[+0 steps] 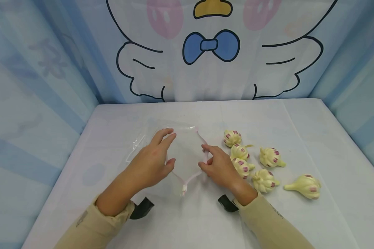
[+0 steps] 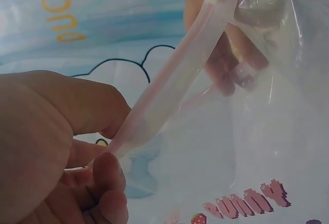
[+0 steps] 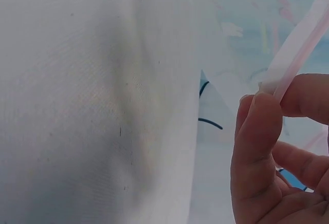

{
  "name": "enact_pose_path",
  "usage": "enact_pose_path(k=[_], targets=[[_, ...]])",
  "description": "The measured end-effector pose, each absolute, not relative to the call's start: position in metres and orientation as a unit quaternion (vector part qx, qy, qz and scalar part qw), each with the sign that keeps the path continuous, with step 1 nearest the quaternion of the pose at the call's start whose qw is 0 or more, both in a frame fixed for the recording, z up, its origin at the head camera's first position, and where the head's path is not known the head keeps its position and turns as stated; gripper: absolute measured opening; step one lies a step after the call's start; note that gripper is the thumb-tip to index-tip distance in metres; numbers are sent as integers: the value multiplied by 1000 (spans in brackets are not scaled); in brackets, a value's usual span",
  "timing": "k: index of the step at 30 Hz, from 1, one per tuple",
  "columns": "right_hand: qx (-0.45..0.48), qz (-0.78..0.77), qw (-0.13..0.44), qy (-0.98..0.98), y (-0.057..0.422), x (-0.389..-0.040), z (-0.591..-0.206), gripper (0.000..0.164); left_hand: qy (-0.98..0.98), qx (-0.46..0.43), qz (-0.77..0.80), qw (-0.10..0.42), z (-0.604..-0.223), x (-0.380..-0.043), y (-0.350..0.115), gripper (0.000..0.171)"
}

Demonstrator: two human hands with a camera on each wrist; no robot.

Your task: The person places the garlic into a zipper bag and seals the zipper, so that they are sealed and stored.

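Observation:
A clear zip bag with a pink zip strip is held above the table, its mouth spread apart. My left hand grips one side of the mouth; in the left wrist view the strip runs between thumb and fingers. Opposite it, my right hand pinches the other side, with the strip between thumb and finger in the right wrist view. A white slider sits at the near end of the mouth. Pink printed lettering shows on the bag.
Several garlic bulbs lie right of the bag, the closest bulb partly behind my right hand. The farthest right bulb lies apart. Below the wrists are black camera mounts. A printed curtain stands behind the white table.

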State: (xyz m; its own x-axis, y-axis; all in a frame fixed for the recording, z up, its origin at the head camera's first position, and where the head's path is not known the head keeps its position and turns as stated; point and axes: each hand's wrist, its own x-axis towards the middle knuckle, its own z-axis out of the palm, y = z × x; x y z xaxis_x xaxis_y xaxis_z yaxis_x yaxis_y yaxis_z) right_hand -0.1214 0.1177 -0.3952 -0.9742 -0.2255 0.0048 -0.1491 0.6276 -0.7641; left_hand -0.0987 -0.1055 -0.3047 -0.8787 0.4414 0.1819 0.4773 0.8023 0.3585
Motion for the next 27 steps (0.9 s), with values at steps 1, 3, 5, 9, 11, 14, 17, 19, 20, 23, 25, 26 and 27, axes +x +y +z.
enact_pose_path(k=[1,3,5,9,11,14,17,19,20,23,25,26,27], targets=[[-106,-419,45,901,118,-121,-395,59,-948,-242,-200,43,-304,-99,-105,70],[-109,-418,40,901,119,-121,-396,59,-949,-240,-201,40,-305,-99,-105,71],[-115,-421,31,899,119,-120,-396,57,-949,-238,-203,38,-305,-99,-105,72],[-135,-435,9,890,120,-118,-396,52,-948,-237,-210,37,-305,-99,-104,72],[-144,-446,1,883,120,-117,-395,49,-947,-239,-212,38,-305,-99,-104,73],[-156,-451,-12,879,121,-115,-394,47,-946,-243,-211,41,-307,-100,-103,73],[-161,-447,-25,880,125,-112,-389,48,-946,-242,-211,41,-308,-101,-103,73],[-160,-436,-32,885,130,-110,-383,49,-946,-241,-213,40,-308,-101,-102,73],[-159,-431,-34,888,133,-108,-379,50,-946,-242,-214,39,-308,-101,-102,73],[-156,-406,-43,899,147,-104,-367,52,-944,-244,-216,41,-310,-102,-101,73],[-152,-386,-40,909,159,-102,-360,52,-944,-247,-216,42,-310,-103,-101,72],[-150,-374,-38,915,165,-100,-357,52,-943,-248,-216,43,-311,-103,-102,72],[-148,-361,-32,920,172,-99,-355,52,-943,-248,-217,42,-311,-104,-102,72]])
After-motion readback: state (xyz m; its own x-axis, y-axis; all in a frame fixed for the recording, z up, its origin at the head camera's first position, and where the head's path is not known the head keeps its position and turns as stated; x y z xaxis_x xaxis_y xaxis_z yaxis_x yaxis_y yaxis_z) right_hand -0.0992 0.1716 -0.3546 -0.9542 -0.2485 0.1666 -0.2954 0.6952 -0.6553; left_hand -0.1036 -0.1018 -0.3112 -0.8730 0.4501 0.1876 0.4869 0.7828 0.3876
